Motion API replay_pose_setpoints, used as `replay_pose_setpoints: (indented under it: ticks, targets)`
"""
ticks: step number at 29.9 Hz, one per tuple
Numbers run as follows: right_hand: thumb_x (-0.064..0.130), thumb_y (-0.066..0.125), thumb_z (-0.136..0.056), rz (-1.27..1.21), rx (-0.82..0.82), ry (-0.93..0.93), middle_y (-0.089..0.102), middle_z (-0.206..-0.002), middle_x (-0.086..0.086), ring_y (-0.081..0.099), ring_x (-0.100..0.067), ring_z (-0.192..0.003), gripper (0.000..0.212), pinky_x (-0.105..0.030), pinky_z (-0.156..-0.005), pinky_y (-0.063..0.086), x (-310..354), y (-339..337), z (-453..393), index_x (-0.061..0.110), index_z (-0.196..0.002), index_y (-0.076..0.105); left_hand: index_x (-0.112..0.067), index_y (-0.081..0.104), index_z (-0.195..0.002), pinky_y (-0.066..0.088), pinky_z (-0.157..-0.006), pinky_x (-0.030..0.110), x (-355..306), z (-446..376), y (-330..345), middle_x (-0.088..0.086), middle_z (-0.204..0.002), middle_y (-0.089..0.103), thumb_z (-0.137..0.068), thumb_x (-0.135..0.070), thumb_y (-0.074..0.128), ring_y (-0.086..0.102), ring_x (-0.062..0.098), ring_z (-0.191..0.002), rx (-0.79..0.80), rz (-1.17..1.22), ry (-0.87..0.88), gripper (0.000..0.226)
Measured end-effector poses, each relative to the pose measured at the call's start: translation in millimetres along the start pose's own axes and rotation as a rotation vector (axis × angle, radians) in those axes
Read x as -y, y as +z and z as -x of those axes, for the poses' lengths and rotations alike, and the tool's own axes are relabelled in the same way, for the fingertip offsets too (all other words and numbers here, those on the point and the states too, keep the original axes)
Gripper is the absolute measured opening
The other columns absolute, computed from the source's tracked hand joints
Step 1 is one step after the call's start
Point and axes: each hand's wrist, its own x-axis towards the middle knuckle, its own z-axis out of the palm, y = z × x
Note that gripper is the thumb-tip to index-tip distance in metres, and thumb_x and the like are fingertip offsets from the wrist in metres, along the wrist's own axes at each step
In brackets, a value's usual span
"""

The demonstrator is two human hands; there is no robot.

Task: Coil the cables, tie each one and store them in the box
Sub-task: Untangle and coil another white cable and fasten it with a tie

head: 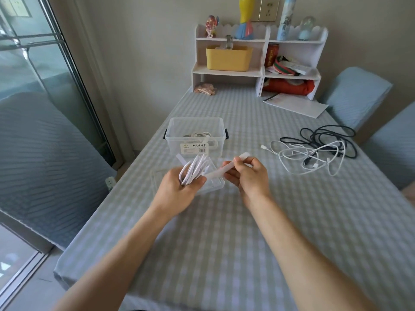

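Left hand (179, 185) grips white coiled cable (195, 169); right hand (249, 173) pinches white tie strap (226, 168); clear box (196, 135) behind; loose cables (318, 149) right.

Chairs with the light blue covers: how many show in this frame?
3. One chair stands at the table's far right, a second chair sits nearer on the same side, and a third chair stands on the left by the window. Others may be out of frame.
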Motion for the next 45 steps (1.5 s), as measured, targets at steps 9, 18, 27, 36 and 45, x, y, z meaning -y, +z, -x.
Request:
replay_pose_setpoints:
  ticks: [9,18,27,36,45]
  targets:
    - [0.003,0.055,-0.098,0.055,-0.121,-0.078,0.068,-0.074,-0.015,0.071,-0.021,-0.063,0.014,-0.029,-0.054,0.057,11,-23,-16,0.009,-0.087,0.048,-0.006,0.049,-0.067,0.024,-0.046,0.023,12,-6,-9,-0.008,-0.052,0.038,-0.090,-0.020,0.068,0.030,0.009,-0.049,-0.091,-0.081,-0.009,0.033]
    - [0.010,0.058,-0.098,0.438,0.063,-0.152,0.073,-0.072,-0.009,0.073,-0.026,-0.065,0.010,-0.035,-0.062,0.061,0,-16,-6,0.006,-0.089,0.055,-0.035,0.067,-0.084,0.032,-0.046,0.014,12,-8,-9,-0.017,-0.054,0.056,-0.091,-0.026,0.065,0.049,0.009,-0.052,-0.124,-0.322,0.096,0.012]
    - [0.007,0.070,-0.089,0.487,0.128,-0.261,0.067,-0.066,0.002,0.063,-0.012,-0.065,0.012,-0.030,-0.062,0.059,3,-20,1,0.009,-0.079,0.064,-0.031,0.047,-0.063,0.031,-0.047,0.025,9,5,-3,-0.005,-0.049,0.045,-0.073,-0.025,0.064,0.048,0.027,-0.048,-0.173,-0.496,0.197,0.021]
    - [0.001,0.073,-0.085,0.612,0.126,-0.491,0.072,-0.072,-0.005,0.071,-0.020,-0.069,0.013,-0.029,-0.069,0.058,38,-81,31,0.010,-0.084,0.064,-0.021,0.055,-0.069,0.041,-0.050,0.030,-5,15,21,0.000,-0.057,0.058,-0.070,-0.034,0.057,0.053,0.031,-0.055,-0.079,-0.537,0.268,0.013]
    - [0.021,0.078,-0.079,1.256,0.381,-0.710,0.066,-0.081,0.005,0.062,-0.011,-0.075,0.008,-0.025,-0.070,0.048,28,-137,54,0.014,-0.080,0.074,-0.021,0.051,-0.063,0.034,-0.048,0.026,-28,4,55,-0.010,-0.046,0.047,-0.084,-0.030,0.067,0.044,0.010,-0.044,0.059,-0.301,0.059,0.028]
